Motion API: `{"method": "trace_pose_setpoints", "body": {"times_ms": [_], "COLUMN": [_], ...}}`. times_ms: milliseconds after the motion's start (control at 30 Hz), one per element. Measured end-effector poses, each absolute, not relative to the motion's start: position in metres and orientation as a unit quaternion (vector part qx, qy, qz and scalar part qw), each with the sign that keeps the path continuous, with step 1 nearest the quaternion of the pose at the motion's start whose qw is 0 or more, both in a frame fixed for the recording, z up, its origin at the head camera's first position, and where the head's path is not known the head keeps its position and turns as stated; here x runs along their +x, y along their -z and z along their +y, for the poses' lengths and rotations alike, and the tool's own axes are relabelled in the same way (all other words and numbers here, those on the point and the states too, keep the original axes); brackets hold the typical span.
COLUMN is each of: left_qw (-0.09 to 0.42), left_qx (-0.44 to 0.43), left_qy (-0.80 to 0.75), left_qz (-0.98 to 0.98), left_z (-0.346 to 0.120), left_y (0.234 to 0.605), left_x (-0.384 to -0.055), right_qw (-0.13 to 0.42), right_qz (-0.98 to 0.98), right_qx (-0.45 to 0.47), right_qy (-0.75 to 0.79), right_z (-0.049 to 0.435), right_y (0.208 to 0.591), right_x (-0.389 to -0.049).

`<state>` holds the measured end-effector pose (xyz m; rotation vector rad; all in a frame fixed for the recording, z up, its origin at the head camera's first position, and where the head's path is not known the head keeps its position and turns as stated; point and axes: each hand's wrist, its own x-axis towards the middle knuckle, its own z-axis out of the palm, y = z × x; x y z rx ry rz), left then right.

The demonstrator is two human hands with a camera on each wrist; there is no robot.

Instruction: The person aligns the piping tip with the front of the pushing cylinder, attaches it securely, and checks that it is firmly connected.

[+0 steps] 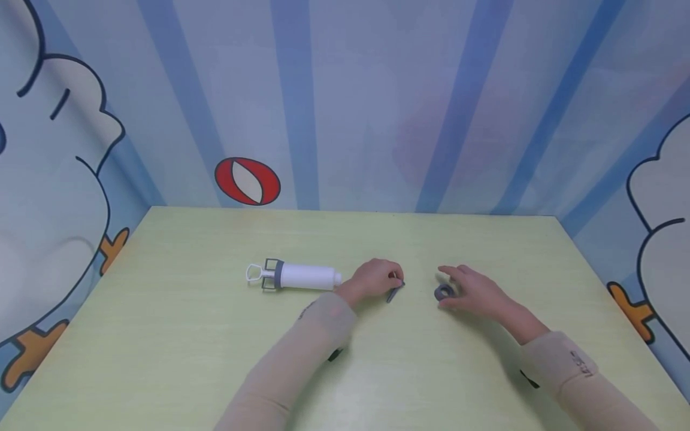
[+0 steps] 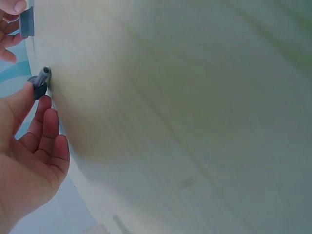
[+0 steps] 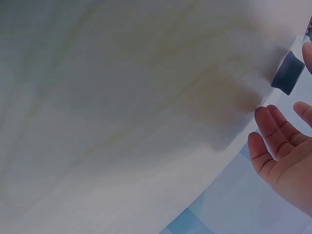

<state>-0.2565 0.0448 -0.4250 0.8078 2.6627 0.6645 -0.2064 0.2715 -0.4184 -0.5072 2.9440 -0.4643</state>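
Observation:
My left hand (image 1: 376, 278) pinches a small dark grey nozzle with a round flange (image 2: 41, 82) between thumb and fingers, just above the table. In the head view its thin grey stem (image 1: 395, 293) slants down from the fingertips. To the right, a short grey ring (image 1: 444, 291) stands between the parted thumb and fingers of my right hand (image 1: 477, 293). The right wrist view has the ring (image 3: 288, 73) beside the thumb, while the other fingers (image 3: 268, 131) are relaxed and apart from it. Whether the thumb touches the ring, I cannot tell.
A large white syringe-like tube (image 1: 308, 276) with a grey collar, side handles and a white loop pull lies left of my left hand. The pale green table (image 1: 388, 371) meets a blue striped backdrop (image 1: 366, 108) with printed cartoon figures at both sides.

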Motion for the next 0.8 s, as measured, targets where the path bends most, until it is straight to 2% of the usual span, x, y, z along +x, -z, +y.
{"method": "trace_pose_setpoints", "body": {"times_ms": [467, 800], "left_qw": [0.152, 0.143], "left_qx": [0.280, 0.258], "left_qy": [-0.305, -0.338], "left_qz": [0.898, 0.894], "left_z": [0.0391, 0.0390], "left_y": [0.4192, 0.4179], "left_x": [-0.2570, -0.2567], "right_qw": [0.053, 0.057], "right_qz": [0.967, 0.966], "right_qx": [-0.205, -0.209], "right_qy": [0.143, 0.139], "right_z": [0.2704, 0.2706], "right_y": [0.4187, 0.4235], "right_x": [-0.2103, -0.2127]}}
